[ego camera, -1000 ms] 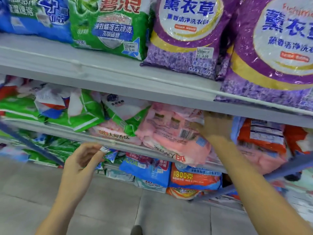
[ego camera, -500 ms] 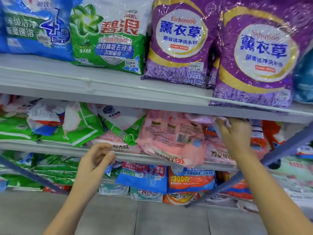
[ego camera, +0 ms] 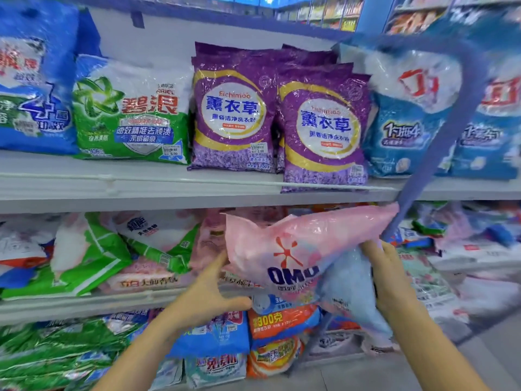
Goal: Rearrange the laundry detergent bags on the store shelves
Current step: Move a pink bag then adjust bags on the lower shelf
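While right hand (ego camera: 386, 275) fingers grip the pink bag (ego camera: 296, 246), left hand (ego camera: 205, 297) fingers spread wide.

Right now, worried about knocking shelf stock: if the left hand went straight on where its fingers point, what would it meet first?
Probably the pink OMO bag that the right hand grips; the open left hand aims up-right at its lower edge. Depth is unclear; they may already touch.

Glossy, crinkled plastic film on the pink detergent bag (ego camera: 296, 249); purple bags (ego camera: 321, 131) of the same shiny film. Smooth, matt pale grey shelf (ego camera: 112, 187).
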`<state>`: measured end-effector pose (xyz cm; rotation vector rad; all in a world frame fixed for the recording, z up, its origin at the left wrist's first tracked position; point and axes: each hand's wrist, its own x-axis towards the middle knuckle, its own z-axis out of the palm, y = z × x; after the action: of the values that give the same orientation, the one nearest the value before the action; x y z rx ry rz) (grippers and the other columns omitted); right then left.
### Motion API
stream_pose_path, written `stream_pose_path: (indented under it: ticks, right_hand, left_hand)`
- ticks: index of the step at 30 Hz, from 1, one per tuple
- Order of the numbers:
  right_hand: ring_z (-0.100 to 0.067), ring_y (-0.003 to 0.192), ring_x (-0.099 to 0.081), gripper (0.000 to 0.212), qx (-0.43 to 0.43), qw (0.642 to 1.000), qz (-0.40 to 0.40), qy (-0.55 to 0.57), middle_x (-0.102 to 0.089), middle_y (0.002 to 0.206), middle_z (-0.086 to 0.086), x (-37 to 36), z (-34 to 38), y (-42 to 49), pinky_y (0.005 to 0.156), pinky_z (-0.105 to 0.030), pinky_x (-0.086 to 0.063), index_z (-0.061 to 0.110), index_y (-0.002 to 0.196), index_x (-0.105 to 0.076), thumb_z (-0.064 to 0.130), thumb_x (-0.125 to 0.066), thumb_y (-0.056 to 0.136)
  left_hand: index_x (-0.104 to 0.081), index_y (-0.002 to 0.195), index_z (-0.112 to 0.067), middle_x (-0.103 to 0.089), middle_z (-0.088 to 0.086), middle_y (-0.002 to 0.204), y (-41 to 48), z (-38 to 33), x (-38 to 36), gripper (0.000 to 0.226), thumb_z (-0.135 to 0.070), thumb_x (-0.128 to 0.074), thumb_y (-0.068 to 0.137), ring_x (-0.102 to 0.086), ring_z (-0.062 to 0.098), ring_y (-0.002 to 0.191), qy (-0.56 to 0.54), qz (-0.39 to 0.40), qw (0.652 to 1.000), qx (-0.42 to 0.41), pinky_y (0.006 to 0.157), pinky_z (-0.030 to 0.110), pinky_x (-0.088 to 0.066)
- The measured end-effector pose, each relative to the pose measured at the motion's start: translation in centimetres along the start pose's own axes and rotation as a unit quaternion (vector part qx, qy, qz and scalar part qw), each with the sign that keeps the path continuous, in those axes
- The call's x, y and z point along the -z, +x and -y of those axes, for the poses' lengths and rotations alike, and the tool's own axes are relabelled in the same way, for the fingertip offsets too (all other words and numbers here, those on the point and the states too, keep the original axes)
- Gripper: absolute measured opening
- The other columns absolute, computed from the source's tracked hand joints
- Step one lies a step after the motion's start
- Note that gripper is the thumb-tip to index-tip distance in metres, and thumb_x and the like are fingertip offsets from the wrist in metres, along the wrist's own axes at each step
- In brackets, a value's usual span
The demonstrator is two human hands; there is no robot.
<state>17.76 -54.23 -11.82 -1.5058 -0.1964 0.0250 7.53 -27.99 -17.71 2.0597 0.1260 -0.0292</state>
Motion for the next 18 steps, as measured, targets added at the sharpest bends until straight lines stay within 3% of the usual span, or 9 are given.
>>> stream_pose_path:
  ticks: [2, 4, 5, 7, 9, 11, 14, 18]
  right_hand:
    - [-0.022, 0.067, -0.066, 0.035, -0.105, 0.99, 0.033, 0.086, -0.07, 0.074, -0.008, 0.4, 0.8, -0.5, 0.069, -0.034, -0.048, 0.013, 0.073, -0.073, 0.044, -0.055, 0.078]
    - [-0.02, 0.074, -0.071, 0.041, -0.172, 0.976, 0.045, 0.129, -0.074, 0.084, -0.007, 0.5, 1.5, -1.0, 0.069, -0.032, -0.054, 0.018, 0.084, -0.077, 0.052, -0.057, 0.072]
    - [-0.016, 0.077, -0.071, 0.044, -0.183, 0.972, 0.052, 0.14, -0.075, 0.087, -0.005, 0.7, 1.6, -1.0, 0.068, -0.03, -0.055, 0.02, 0.092, -0.075, 0.054, -0.056, 0.072]
    - [-0.004, 0.076, -0.07, 0.044, -0.175, 0.972, 0.052, 0.147, -0.075, 0.085, 0.006, 1.1, 2.0, -1.0, 0.064, -0.022, -0.055, 0.023, 0.103, -0.068, 0.055, -0.053, 0.077]
    - [0.007, 0.061, -0.065, 0.032, -0.124, 0.983, 0.034, 0.132, -0.072, 0.072, 0.016, 1.3, 2.3, -1.0, 0.051, -0.012, -0.05, 0.027, 0.088, -0.07, 0.048, -0.046, 0.087]
    - [0.0, 0.064, -0.068, 0.031, -0.045, 0.987, 0.039, 0.147, -0.074, 0.075, 0.009, 1.2, 3.1, -0.9, 0.05, -0.014, -0.051, 0.02, 0.077, -0.074, 0.035, -0.049, 0.086]
    - [-0.007, 0.076, -0.067, 0.02, 0.09, 0.979, 0.042, 0.179, -0.072, 0.085, 0.005, 1.8, 5.0, 0.1, 0.064, -0.017, -0.053, 0.016, 0.089, -0.069, 0.018, -0.05, 0.083]
    - [-0.007, 0.117, -0.054, 0.038, 0.259, 0.964, 0.006, -0.064, -0.06, 0.124, 0.01, 3.5, 9.0, 1.3, 0.097, -0.021, -0.042, 0.033, 0.12, -0.05, 0.023, -0.059, 0.084]
  left_hand:
    - [-0.049, 0.11, -0.038, -0.057, -0.027, 0.11, 0.3, -2.2, -0.5, 0.072, -0.064, -0.074, 0.048, -0.055, -0.003, 0.107, -0.074, 0.003, 0.997, -0.02, 0.077, 0.002, -0.041]
    - [-0.058, 0.089, -0.026, -0.07, -0.019, 0.082, 0.5, -4.2, -0.9, 0.07, -0.073, -0.073, 0.039, -0.064, -0.004, 0.087, -0.174, -0.003, 0.983, -0.054, 0.068, 0.005, -0.046]
    - [-0.058, 0.086, -0.022, -0.071, -0.017, 0.079, 0.6, -5.0, -1.1, 0.074, -0.072, -0.075, 0.034, -0.064, -0.001, 0.084, -0.231, -0.01, 0.971, -0.06, 0.068, 0.01, -0.05]
    - [-0.058, 0.097, -0.017, -0.073, -0.001, 0.093, 0.7, -6.4, -1.5, 0.089, -0.065, -0.079, 0.025, -0.065, 0.015, 0.088, -0.354, -0.026, 0.935, -0.012, 0.077, 0.03, -0.057]
    - [-0.061, 0.098, -0.015, -0.074, 0.008, 0.093, 0.9, -7.5, -1.6, 0.091, -0.059, -0.085, 0.022, -0.07, 0.019, 0.082, -0.42, -0.049, 0.906, 0.006, 0.071, 0.035, -0.059]
    - [-0.063, 0.098, -0.006, -0.074, 0.01, 0.083, 1.1, -8.6, -1.3, 0.07, -0.045, -0.087, 0.045, -0.071, 0.022, 0.077, -0.429, -0.076, 0.9, -0.013, 0.065, 0.033, -0.059]
    - [-0.064, 0.092, -0.001, -0.073, 0.008, 0.071, 1.6, -9.6, -0.5, 0.039, -0.029, -0.068, 0.066, -0.07, 0.019, 0.062, -0.405, -0.111, 0.907, -0.036, 0.054, 0.027, -0.055]
    - [-0.073, 0.082, -0.013, -0.075, 0.009, 0.076, 1.7, -9.6, 0.1, 0.022, -0.023, -0.083, 0.065, -0.071, 0.019, 0.064, -0.343, -0.113, 0.929, -0.081, 0.051, 0.024, -0.053]
